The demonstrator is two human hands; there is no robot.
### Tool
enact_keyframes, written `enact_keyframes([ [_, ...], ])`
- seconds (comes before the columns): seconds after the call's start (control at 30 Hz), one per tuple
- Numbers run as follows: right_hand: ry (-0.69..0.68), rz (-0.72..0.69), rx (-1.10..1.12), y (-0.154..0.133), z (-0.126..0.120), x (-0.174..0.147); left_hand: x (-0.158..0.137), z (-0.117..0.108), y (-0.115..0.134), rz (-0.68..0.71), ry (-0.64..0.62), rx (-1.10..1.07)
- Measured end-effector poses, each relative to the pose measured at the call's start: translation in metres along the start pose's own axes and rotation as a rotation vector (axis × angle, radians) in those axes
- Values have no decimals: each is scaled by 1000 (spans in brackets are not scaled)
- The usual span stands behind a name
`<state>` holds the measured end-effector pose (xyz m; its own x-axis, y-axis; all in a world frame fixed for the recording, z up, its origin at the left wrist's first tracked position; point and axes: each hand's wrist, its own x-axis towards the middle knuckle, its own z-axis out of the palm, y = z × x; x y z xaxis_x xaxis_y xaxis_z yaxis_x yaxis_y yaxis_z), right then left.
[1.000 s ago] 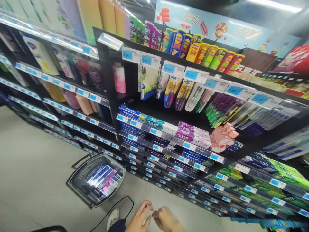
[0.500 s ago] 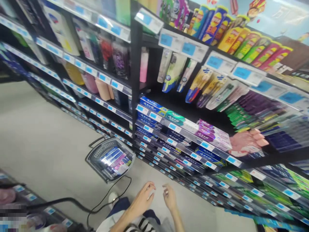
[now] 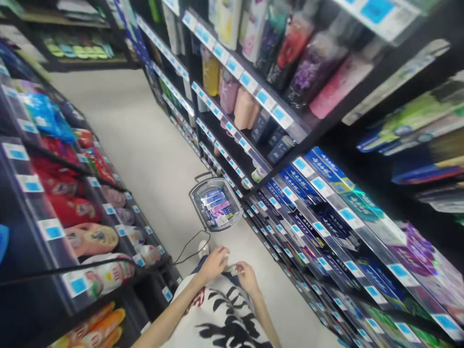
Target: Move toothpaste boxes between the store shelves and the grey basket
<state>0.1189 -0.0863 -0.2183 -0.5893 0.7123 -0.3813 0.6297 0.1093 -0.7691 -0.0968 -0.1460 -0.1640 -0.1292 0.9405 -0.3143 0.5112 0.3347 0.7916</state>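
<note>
My left hand (image 3: 213, 263) is in front of my body with its fingers loosely bent and apart, and nothing shows in it. Close beside it, my right hand (image 3: 247, 276) has its fingers curled in. A small pale patch shows at those fingertips, too blurred to name. Beyond both hands, apart from them, a grey shopping basket (image 3: 194, 197) stands on the floor. Several blue, white and purple boxes (image 3: 217, 207) lie inside it. Neither hand touches the basket or the shelves.
On the right, a shelf holds toothpaste boxes (image 3: 328, 169), with packaged toothbrushes (image 3: 402, 128) above. Pump bottles (image 3: 290, 50) stand farther along. The left shelf carries red packs (image 3: 74, 210) and other bagged goods. A dark cable (image 3: 97, 263) crosses the left side; grey floor (image 3: 139, 130) runs between.
My view has swung left, so the basket and right shelves sit farther right and the left shelf shows more. My hands have come nearer each other.
</note>
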Motion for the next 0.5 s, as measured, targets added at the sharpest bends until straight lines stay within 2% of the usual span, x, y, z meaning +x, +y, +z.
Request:
enact_keyframes([
  [0.07, -116, -41, -45, -23, 21, 12, -7, -6, -21, -54, -2, -11],
  [0.17, -216, -70, -81, -50, 31, 33, -15, -14, -47, -145, -48, 23],
  [0.3, -198, -50, -124, -66, 17, 63, -21, -24, -74, -257, -128, 89],
  [0.5, -155, -24, -149, -60, -14, 92, -20, -20, -100, -329, -182, 104],
])
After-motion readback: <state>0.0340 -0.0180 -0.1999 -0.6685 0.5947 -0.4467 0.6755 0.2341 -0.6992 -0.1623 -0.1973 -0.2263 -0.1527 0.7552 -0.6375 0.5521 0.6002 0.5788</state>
